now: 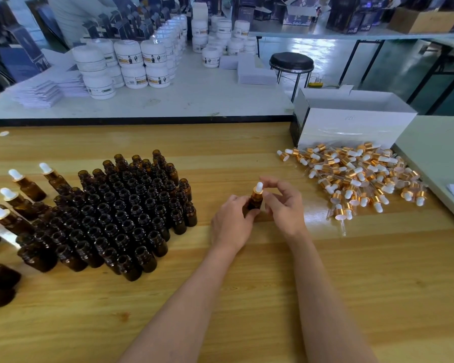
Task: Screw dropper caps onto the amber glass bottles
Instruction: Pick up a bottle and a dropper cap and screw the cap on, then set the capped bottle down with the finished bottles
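Action at the middle of the tabletop (247,297): one amber bottle (254,203) stands upright there, gripped low down by the left hand (231,221), whose fingers curl round the glass body. A dropper cap (258,189) sits on its neck, white bulb up, gold collar below. The right hand (283,205) arches over from the right, thumb and forefinger closing on the cap at the collar, the other fingers loosely curled behind.

Toward the left edge, a tight block of open bottles (126,208) stands in rows, all mouths up and bare. Beyond them, right at the left edge, a handful of capped bottles (24,186) stand with white bulbs on. Over by the far right corner, a loose pile of dropper caps (364,176) sprawls across the wood, glass pipettes poking out every which way. Just behind the pile a white box (351,124) stands at the far edge.
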